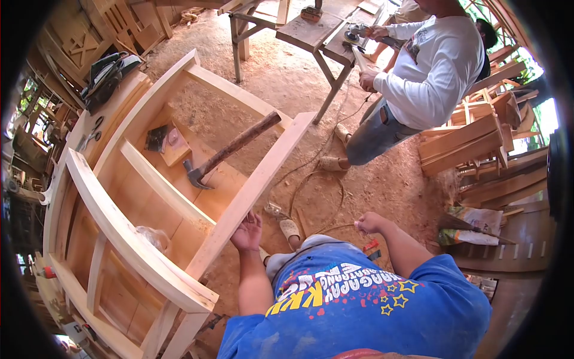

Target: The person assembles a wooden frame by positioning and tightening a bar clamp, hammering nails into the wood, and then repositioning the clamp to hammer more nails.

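Note:
My left hand (247, 232) is beside the lower end of the wooden frame's right rail (254, 194), its fingers apart and curled a little, nothing visible in it. My right hand (372, 223) is out in front of the blue shirt, fingers pinched on a small whitish thing too small to name. A hammer (230, 149) with a worn wooden handle leans inside the curved wooden frame (134, 230), its head on a panel. Near it are a small wood block (175, 152) and a dark piece (156, 138). A clear plastic bag (153, 237) lies further down in the frame.
A co-worker in a white top (430, 69) holds a power tool (373, 35) at a table (311, 30). A cable (311, 158) runs over the dusty floor. Scissors (94, 130) and a dark bag (107, 81) are at left; stacked wood (463, 143) stands at right.

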The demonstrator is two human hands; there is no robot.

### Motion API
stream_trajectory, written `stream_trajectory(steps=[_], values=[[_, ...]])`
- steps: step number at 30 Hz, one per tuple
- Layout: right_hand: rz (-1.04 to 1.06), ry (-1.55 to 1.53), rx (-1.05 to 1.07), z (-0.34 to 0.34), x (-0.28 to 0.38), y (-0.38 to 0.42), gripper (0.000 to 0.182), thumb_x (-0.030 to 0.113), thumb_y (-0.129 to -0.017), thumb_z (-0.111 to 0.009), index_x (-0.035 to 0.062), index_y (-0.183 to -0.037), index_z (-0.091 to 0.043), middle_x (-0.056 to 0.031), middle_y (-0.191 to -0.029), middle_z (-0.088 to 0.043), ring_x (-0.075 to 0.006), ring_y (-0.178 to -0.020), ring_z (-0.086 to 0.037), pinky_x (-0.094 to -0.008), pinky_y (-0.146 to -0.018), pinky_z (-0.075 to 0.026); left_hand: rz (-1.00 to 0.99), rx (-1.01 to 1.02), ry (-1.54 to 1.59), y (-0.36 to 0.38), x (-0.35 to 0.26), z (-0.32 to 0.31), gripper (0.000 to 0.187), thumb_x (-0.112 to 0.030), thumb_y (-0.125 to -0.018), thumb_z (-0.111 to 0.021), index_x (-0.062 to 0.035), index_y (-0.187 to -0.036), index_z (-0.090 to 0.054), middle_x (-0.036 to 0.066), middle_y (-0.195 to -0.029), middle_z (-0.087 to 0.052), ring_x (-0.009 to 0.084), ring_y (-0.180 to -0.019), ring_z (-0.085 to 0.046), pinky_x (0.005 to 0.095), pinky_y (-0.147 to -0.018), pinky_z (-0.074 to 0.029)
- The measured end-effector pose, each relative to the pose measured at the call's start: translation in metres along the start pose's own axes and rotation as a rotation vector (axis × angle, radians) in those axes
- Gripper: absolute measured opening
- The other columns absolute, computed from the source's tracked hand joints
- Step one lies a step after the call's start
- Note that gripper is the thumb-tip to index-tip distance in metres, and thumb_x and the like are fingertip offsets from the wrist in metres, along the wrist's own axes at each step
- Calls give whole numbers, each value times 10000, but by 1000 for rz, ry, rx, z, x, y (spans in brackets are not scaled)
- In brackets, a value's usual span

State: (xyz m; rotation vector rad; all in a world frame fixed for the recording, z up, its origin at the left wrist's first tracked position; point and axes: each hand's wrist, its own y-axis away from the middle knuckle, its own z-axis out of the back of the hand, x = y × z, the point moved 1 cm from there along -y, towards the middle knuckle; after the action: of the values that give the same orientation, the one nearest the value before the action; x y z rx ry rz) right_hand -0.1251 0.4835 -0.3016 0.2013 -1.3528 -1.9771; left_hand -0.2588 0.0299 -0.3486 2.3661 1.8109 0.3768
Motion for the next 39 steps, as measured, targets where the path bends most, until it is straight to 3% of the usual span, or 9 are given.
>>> stream_trajectory(steps=[6,12,16,22,26,31,35,37,39], values=[[106,299,-226,11,33,3,405,409,-1003,-659,58,-834,-773,-128,-764,-748,-244,-710,-727,-407,-718,-567,126,-181,-149,9,4,48,296,-329,-1054,-599,-135,-1246,-715,100,-1208,-769,208,-1090,-744,406,-914,-591],[313,202,-334,-1,85,-4,429,444,-993,-647,73,-834,-790,-125,-731,-743,-253,-695,-730,-386,-692,-569,406,-384,-1298,7,58,47,237,-312,-1028,-696,-93,-1114,-732,76,-941,-756,90,-721,-697,182,-594,-525],[77,-175,-29,-5,149,14,642,580,-1064,-495,8,-1025,-783,-164,-889,-782,-269,-874,-759,-415,-768,-580,483,-407,-1272,2,69,15,325,-344,-1031,-701,-42,-1147,-736,60,-967,-766,140,-844,-725,269,-748,-565],[141,-955,254,-58,201,1,764,669,-1086,-308,36,-1366,-631,-129,-1200,-748,-318,-1010,-731,-475,-891,-563,-135,48,-1663,-5,119,-35,358,-281,-1062,-656,14,-1256,-716,91,-1079,-775,238,-1074,-714,330,-970,-539],[457,-355,7,-45,206,-2,597,545,-1075,-478,21,-1224,-722,-168,-1125,-769,-310,-1021,-736,-439,-911,-554,37,-444,-1625,10,73,-11,282,-299,-999,-743,-28,-1048,-803,102,-976,-768,95,-736,-661,263,-643,-517],[301,102,-19,-5,147,1,510,459,-1013,-599,-5,-1183,-727,-195,-1145,-754,-336,-1052,-726,-442,-920,-550,177,-848,-966,34,-14,81,787,-630,-1016,-570,33,-1439,-557,144,-1133,-711,122,-556,-511,295,-577,-483],[409,237,-400,-29,149,44,530,452,-987,-641,9,-1272,-697,-207,-1217,-732,-361,-1138,-702,-456,-958,-545,390,-724,-928,26,16,76,981,-746,-994,-466,-27,-1619,-235,169,-1441,-534,208,-914,-644,372,-849,-552],[534,364,-312,-41,185,65,580,445,-1014,-610,51,-1439,-590,-224,-1438,-615,-395,-1341,-572,-472,-1125,-447,431,-631,-924,17,60,13,1006,-755,-983,-475,-55,-1637,-166,168,-1529,-453,255,-1156,-636,413,-1016,-531],[898,240,-497,-71,204,63,619,455,-972,-652,49,-1436,-602,-203,-1497,-575,-372,-1378,-550,-464,-1140,-429,491,-395,-734,-2,92,4,991,-778,-980,-444,-121,-1666,-160,165,-1601,-406,315,-1347,-525,438,-1087,-481]])
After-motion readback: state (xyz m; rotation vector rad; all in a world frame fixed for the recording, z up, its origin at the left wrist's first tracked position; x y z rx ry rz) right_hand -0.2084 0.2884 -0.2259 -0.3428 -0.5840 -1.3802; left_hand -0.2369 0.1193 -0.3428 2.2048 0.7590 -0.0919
